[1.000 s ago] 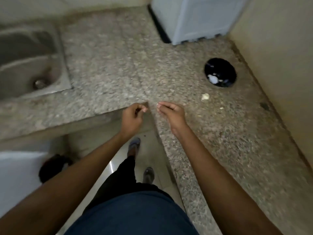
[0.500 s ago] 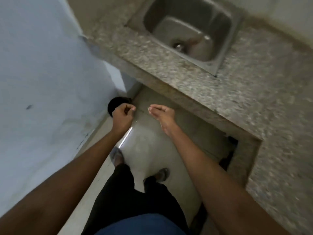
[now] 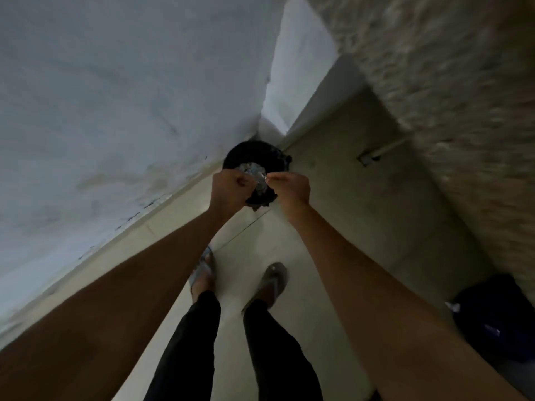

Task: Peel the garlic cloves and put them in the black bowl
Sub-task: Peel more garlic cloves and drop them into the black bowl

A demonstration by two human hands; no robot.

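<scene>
Tiled floor [image 3: 333, 198], white wall [image 3: 115, 96], maybe blk bin [image 3: 252, 157]

Dim room — pale wall [image 3: 115, 96], tiled floor [image 3: 362, 198], perhaps granite counter [image 3: 463, 68]

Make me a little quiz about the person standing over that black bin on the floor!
1. True or false: the left hand and the right hand are both above the black bin.
2. What is the bin next to? A) a big pale upright surface B) a chair C) a ladder
3. Fill in: the person's trousers are ___.

Key: 1 true; 2 A; 3 black.
</scene>
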